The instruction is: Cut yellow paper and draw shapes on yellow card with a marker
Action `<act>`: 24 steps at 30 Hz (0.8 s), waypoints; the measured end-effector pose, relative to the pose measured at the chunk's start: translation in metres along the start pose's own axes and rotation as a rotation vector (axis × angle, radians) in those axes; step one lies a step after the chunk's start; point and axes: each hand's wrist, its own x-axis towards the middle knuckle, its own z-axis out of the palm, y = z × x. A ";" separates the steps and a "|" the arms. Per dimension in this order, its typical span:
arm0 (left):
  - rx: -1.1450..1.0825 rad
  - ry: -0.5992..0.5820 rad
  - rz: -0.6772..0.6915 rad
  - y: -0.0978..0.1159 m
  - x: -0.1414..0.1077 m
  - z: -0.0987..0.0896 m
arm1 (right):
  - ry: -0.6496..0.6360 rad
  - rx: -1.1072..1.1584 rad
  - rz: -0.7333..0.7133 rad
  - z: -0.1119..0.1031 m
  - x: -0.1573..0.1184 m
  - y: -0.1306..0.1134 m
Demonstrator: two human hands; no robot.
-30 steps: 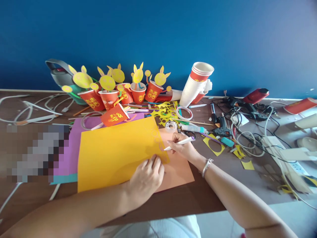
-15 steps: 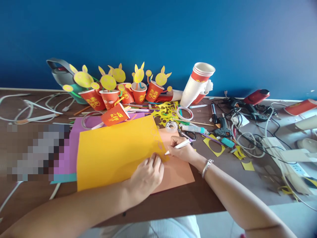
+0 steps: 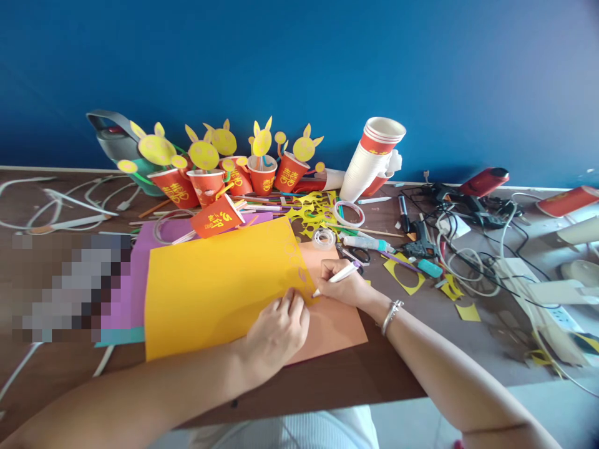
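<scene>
the single head-worn camera looks from above the near edge of the dark brown flat tabletop [image 3: 369, 374], facing forward and down; the smooth matte blue wall [image 3: 299, 62] fills the top of its wide view; the bare left hand [image 3: 278, 330] and bare right hand [image 3: 344, 284] lie near, below centre; both bare forearms [image 3: 442, 362] reach in from the lower corners; pale ribbed cloth [image 3: 299, 433] shows at the bottom edge

Tilted white pen [image 3: 343, 272] apparently touches yellow sheet [image 3: 215, 280].

Yel. 囍 sign [image 3: 289, 179] on sev. red cups [image 3: 292, 169]; tipped cup [image 3: 216, 217] txt unclear.
</scene>
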 end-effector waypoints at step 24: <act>-0.011 -0.006 0.007 0.001 0.000 0.002 | 0.059 -0.018 0.007 0.001 0.001 -0.006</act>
